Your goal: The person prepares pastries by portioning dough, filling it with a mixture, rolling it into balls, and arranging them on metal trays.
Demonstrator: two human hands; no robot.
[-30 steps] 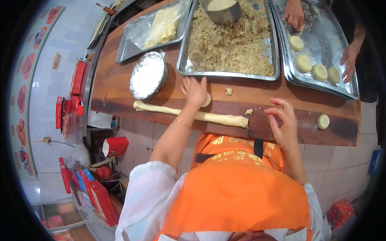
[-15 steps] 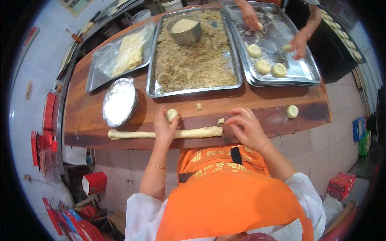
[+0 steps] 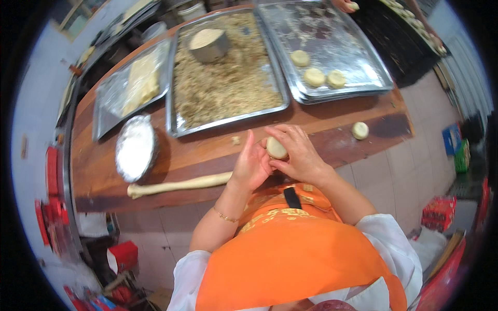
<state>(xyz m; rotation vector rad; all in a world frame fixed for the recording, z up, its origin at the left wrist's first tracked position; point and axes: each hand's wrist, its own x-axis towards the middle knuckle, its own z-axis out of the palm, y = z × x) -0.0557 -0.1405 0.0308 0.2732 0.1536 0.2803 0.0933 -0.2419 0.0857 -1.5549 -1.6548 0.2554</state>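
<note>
A round, flattened pale dough ball (image 3: pixel 276 148) is between my two hands, above the table's near edge. My right hand (image 3: pixel 301 158) curves over it from the right, thumb and fingers around its sides. My left hand (image 3: pixel 251 165) supports it from the left with its fingers, the thumb sticking up and away. Below and left of my hands lies a long dough roll (image 3: pixel 181 185); its right end is hidden behind my left hand. Beyond my left hand a small dough scrap (image 3: pixel 236 140) rests on the wooden table (image 3: pixel 207 150).
A large tray of crumbly filling (image 3: pixel 223 88) holds a metal bowl (image 3: pixel 209 46). Left of it are a tray with plastic-covered dough (image 3: pixel 141 85) and a bowl of white powder (image 3: pixel 136 147). Dough rounds (image 3: pixel 314 77) sit in stacked trays (image 3: pixel 358 62); another person's hand (image 3: pixel 344 5) is beyond.
My hands have come together, and my right hand now also holds the dough ball that was in my left. The other person's hands have drawn back from the stacked trays. The view has shifted.
</note>
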